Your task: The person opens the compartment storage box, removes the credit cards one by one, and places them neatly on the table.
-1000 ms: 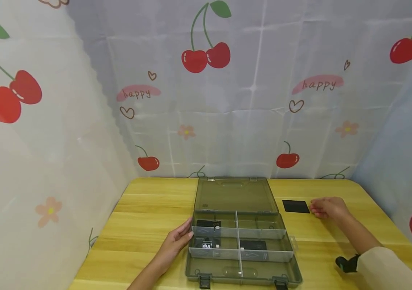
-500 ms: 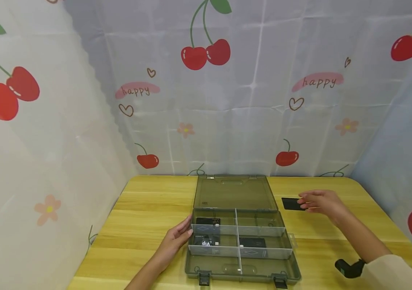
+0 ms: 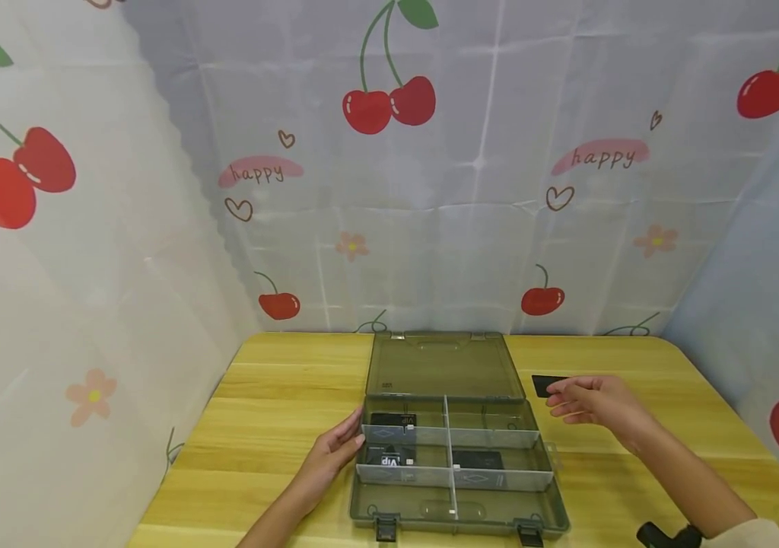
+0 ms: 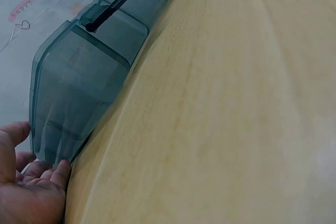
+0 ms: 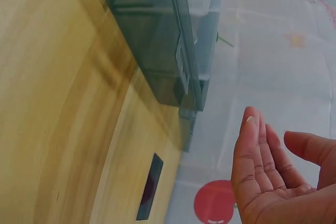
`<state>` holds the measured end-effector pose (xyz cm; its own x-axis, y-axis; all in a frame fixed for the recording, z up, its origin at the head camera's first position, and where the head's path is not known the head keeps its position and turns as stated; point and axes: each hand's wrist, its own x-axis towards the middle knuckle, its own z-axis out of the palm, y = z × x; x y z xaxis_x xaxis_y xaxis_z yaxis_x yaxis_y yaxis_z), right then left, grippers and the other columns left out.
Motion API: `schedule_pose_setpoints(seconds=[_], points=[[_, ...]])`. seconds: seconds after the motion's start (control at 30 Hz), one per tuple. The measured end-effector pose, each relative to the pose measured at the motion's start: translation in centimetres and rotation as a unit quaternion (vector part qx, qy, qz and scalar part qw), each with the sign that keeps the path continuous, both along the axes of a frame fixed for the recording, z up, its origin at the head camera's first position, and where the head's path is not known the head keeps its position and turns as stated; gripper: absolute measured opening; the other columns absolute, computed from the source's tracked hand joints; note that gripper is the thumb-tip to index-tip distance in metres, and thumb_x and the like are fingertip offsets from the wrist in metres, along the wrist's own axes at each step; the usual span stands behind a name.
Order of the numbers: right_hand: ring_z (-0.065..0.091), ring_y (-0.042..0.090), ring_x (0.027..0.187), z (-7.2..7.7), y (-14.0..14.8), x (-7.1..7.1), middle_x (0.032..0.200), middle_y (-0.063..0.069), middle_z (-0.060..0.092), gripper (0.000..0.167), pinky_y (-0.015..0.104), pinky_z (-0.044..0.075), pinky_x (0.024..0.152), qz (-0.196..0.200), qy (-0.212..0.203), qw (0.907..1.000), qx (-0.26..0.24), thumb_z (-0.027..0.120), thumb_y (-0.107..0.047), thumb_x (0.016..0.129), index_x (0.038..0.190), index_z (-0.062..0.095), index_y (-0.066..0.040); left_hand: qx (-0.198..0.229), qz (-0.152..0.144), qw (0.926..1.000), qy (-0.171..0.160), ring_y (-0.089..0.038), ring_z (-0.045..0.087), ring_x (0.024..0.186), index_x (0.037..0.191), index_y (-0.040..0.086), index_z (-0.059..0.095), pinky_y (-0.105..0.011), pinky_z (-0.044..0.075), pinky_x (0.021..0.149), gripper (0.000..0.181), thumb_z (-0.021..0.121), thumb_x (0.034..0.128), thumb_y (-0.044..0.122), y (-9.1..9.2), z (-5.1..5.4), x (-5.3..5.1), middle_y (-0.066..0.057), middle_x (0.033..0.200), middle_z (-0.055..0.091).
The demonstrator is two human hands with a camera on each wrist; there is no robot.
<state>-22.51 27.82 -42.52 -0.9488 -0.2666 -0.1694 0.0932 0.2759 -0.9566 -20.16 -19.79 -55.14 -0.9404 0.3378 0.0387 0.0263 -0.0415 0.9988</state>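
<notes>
Head view: yellow wood-grain worktop [image 3: 280,403], bearing a translucent grey-green plastic six-compartment box [image 3: 458,525], lid laid back.
Left hand [image 3: 330,450]: fingers loosely extended, resting against box's left wall. Right hand [image 3: 598,402]: thumb spread from fingers, hovering near a flat black rectangular card [image 3: 543,386] on worktop, right of box. Matching black cards [image 3: 384,419] lie in three compartments: back left, middle left, middle right.
</notes>
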Motion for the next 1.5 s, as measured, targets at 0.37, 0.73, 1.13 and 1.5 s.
schedule_pose_setpoints(seconds=[0.37, 0.73, 1.13, 1.5], points=[[0.073, 0.026, 0.099, -0.1, -1.0, 2.3, 0.111, 0.016, 0.073, 0.041, 0.039, 0.061, 0.086, 0.062, -0.04, 0.9963, -0.044, 0.049, -0.017, 0.108, 0.128, 0.059, 0.017, 0.003, 0.0, 1.0, -0.004, -0.031, 0.017, 0.153, 0.16, 0.005, 0.028, -0.024, 0.035, 0.113, 0.062, 0.056, 0.1057, 0.018, 0.0, 0.1, 0.0, -0.015, 0.166, 0.019], [0.07, 0.028, 0.109, -0.8, -1.9, 3.1, 0.123, 0.025, 0.068, 0.043, 0.041, 0.058, 0.094, 0.123, -0.075, 0.985, -0.096, 0.045, -0.017, 0.109, 0.132, 0.053, 0.019, -0.007, -0.005, 0.9999, 0.006, -0.033, 0.016, 0.152, 0.16, 0.004, 0.026, -0.024, 0.036, 0.113, 0.062, 0.054, 0.1067, 0.019, -0.1, 0.2, 0.0, -0.016, 0.166, 0.019], [0.066, 0.03, 0.118, -1.0, -3.0, 3.1, 0.128, 0.025, 0.064, 0.048, 0.042, 0.053, 0.102, 0.151, -0.123, 0.9721, -0.13, 0.045, -0.014, 0.109, 0.137, 0.043, 0.025, 0.0, -0.009, 1.0, -0.003, -0.03, 0.017, 0.153, 0.161, 0.007, 0.026, -0.024, 0.036, 0.112, 0.062, 0.055, 0.1066, 0.02, 0.2, 0.0, 0.0, -0.013, 0.166, 0.019], [0.066, 0.035, 0.114, -1.7, -4.7, 2.9, 0.12, 0.022, 0.068, 0.05, 0.041, 0.055, 0.1, 0.137, -0.131, 0.9785, -0.083, 0.047, -0.015, 0.106, 0.135, 0.044, 0.026, -0.002, 0.004, 0.9999, -0.009, -0.032, 0.017, 0.153, 0.16, 0.004, 0.028, -0.026, 0.035, 0.113, 0.064, 0.057, 0.1053, 0.019, 0.1, 0.4, 0.2, -0.015, 0.166, 0.019]])
